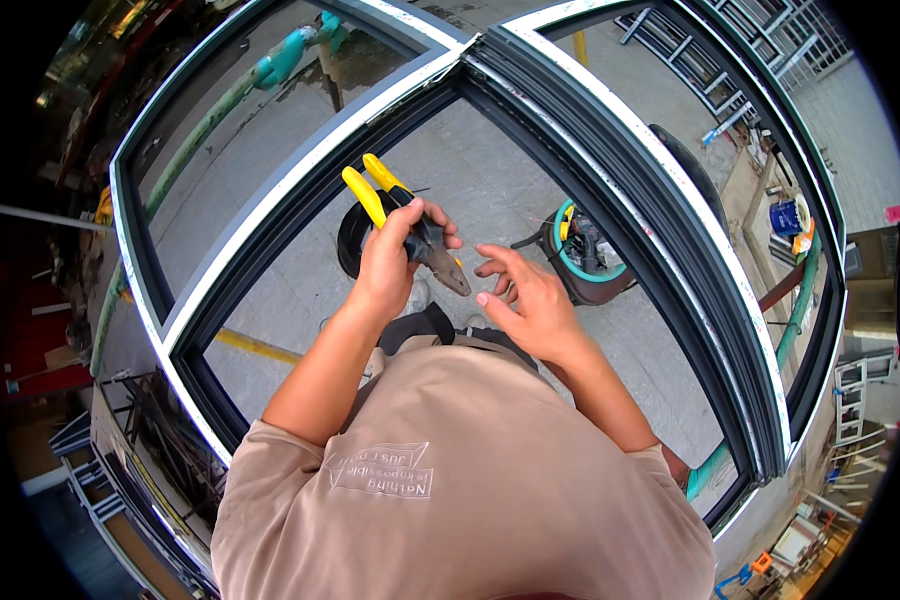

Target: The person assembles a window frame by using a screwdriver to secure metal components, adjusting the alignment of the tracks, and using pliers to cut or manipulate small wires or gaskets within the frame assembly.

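A pair of pliers (433, 247) with yellow and black handles is gripped in my left hand (390, 255). Its handles point up and away from me, and its dark jaws point toward my right hand (530, 300). That hand is held just to the right of the jaws, apart from them, with its fingers loosely spread and nothing visible in it. Around both hands stretches a large window frame (610, 130) with white outer edges and dark inner channels. My hands are over one of its openings, and the ground shows through below.
Beneath the frame, a dark tool bucket (602, 290) with a teal rim holds tools, and a black round container (353, 240) stands left of it. Green pipes (200, 140) run under the frame. Ladder-like metal frames (685, 65) lie at the far right, and a blue tub (788, 216) sits nearer.
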{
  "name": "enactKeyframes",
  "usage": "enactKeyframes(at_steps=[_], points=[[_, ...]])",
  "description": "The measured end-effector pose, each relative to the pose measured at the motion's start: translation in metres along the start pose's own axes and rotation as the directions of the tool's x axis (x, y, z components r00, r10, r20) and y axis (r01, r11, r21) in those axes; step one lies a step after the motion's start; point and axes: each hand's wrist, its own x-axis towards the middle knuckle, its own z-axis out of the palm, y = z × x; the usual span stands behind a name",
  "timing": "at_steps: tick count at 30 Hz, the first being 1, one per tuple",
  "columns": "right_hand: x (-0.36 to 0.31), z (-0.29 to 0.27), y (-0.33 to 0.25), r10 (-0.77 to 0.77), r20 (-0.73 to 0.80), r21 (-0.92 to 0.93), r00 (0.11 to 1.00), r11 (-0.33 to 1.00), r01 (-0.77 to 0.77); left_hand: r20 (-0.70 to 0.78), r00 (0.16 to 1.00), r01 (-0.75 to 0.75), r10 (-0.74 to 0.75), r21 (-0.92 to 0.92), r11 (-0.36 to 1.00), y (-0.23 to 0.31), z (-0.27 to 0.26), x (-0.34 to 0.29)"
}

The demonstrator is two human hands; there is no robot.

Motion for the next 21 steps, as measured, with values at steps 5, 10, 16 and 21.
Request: enactKeyframes(at_steps=[5, 10, 16, 21], points=[[0.018, 0.007, -0.019, -0.198, -0.044, -0.044, 0.979, 0.98, 0.197, -0.05, 0.976, -0.157, 0.21, 0.506, 0.848, -0.009, -0.008, -0.005], [0.046, 0.041, -0.031, -0.263, -0.225, -0.094, 0.938, 0.964, 0.248, 0.278, 0.938, -0.318, 0.207, 0.929, 0.19, 0.01, 0.001, -0.012], [0.078, 0.072, -0.039, -0.156, -0.317, 0.137, 0.935, 0.968, 0.208, 0.348, 0.902, -0.387, 0.257, 0.914, 0.123, 0.016, -0.034, -0.007], [0.095, 0.083, -0.056, -0.161, -0.285, 0.204, 0.945, 0.953, 0.224, 0.373, 0.883, -0.389, 0.286, 0.921, -0.002, 0.036, -0.065, -0.004]])
